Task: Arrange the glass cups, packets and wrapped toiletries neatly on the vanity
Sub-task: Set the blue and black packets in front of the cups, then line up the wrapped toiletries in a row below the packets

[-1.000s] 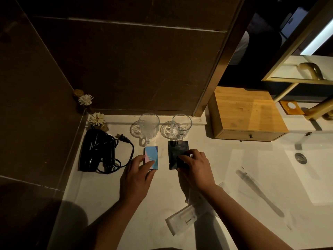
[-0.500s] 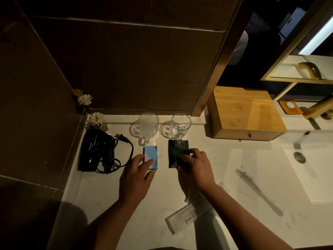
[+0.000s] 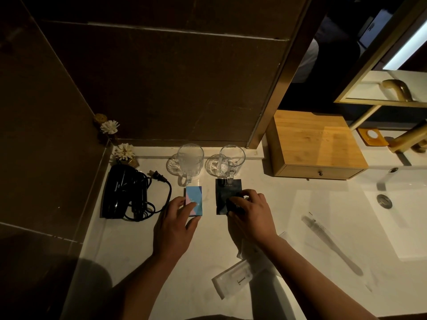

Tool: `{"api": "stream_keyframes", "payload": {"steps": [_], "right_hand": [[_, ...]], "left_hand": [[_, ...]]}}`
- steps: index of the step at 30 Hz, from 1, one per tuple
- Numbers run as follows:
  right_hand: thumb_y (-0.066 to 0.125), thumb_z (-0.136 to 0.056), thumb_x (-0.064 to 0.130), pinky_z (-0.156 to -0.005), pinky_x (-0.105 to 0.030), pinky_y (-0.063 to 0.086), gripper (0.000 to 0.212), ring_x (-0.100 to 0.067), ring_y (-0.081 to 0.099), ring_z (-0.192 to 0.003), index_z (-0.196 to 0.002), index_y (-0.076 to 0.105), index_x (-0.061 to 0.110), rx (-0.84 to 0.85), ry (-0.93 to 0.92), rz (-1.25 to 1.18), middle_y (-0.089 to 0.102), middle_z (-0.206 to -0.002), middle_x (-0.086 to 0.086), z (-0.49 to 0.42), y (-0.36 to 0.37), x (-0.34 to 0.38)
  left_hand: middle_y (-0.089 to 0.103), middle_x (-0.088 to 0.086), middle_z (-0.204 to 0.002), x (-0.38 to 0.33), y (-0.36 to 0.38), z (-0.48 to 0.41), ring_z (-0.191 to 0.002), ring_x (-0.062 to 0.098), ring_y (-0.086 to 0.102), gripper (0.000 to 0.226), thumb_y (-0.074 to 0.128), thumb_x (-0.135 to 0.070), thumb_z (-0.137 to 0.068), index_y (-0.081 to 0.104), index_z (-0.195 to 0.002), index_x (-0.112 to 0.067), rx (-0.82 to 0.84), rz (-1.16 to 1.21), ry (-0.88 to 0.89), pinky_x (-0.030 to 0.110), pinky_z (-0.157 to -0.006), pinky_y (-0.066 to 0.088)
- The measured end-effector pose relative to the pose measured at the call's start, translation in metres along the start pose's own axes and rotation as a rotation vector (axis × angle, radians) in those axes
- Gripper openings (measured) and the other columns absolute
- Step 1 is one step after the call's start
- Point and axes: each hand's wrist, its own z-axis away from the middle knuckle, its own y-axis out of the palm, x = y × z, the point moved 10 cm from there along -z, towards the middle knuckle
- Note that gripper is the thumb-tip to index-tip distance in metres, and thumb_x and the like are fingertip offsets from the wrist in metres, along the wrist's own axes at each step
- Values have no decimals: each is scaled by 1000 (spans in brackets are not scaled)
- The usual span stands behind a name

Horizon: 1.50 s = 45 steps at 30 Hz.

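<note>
Two glass cups stand on glass coasters by the back wall: the left cup (image 3: pixel 190 160) and the right cup (image 3: pixel 231 160). In front of the left cup lies a blue and pink packet (image 3: pixel 194 197); my left hand (image 3: pixel 176 224) pinches its near end with thumb and fingers. A black packet (image 3: pixel 225 195) lies in front of the right cup, with my right hand (image 3: pixel 250 212) closed over its near right part. A white wrapped toiletry (image 3: pixel 239 277) lies near the front edge under my right forearm. A clear-wrapped toothbrush (image 3: pixel 331 243) lies to the right.
A black hair dryer (image 3: pixel 123 190) with coiled cord lies at the left. White flowers (image 3: pixel 124 151) stand in the back left corner. A wooden drawer box (image 3: pixel 314 146) sits at the back right, beside the sink (image 3: pixel 406 218) and gold tap (image 3: pixel 410 137).
Both hands stay on their packets with only slight finger shifts; the packets and cups keep their places.
</note>
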Motion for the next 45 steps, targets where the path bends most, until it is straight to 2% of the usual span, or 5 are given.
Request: {"api": "stream_keyframes", "payload": {"steps": [14, 17, 25, 32, 45], "right_hand": [[63, -91, 32, -87, -28, 45, 31, -17, 53, -106, -120, 64, 26, -92, 158, -93, 58, -120, 3, 63, -55, -57], [63, -91, 30, -84, -30, 50, 25, -14, 57, -100, -115, 67, 25, -149, 236, -127, 63, -110, 5, 95, -71, -79], [61, -88, 47, -82, -34, 51, 35, -15, 55, -98, -116, 66, 26, -25, 289, -17, 62, -109, 6, 158, -63, -105], [74, -75, 42, -67, -30, 44, 32, -20, 56, -81, -102, 69, 26, 45, 164, 139, 63, -87, 5, 163, -43, -103], [62, -84, 32, -56, -34, 47, 19, -15, 57, -64, -72, 59, 18, 139, 169, -111, 62, -69, 2, 159, -73, -153]], "left_hand": [[55, 4, -121, -12, -23, 38, -107, 30, 56, 36, 74, -21, -82, 62, -115, -21, -70, 67, -111, 43, -70, 56], [58, -4, -108, -58, -12, 57, -94, 20, 60, 21, 63, -38, -86, 63, -105, -29, 70, 69, 31, 37, -69, 54], [48, -5, -123, -143, 45, 80, -109, 17, 51, 72, 47, -76, -81, 39, -139, -34, 556, -103, 227, 32, -92, 47], [60, 1, -98, -140, 47, 94, -84, 25, 60, 33, 54, -23, -90, 62, -121, -25, 403, 11, 235, 40, -67, 54], [60, -6, -105, -103, -8, 135, -90, 15, 61, 34, 55, -5, -95, 65, -123, -22, 33, 165, -246, 29, -78, 49]]}}
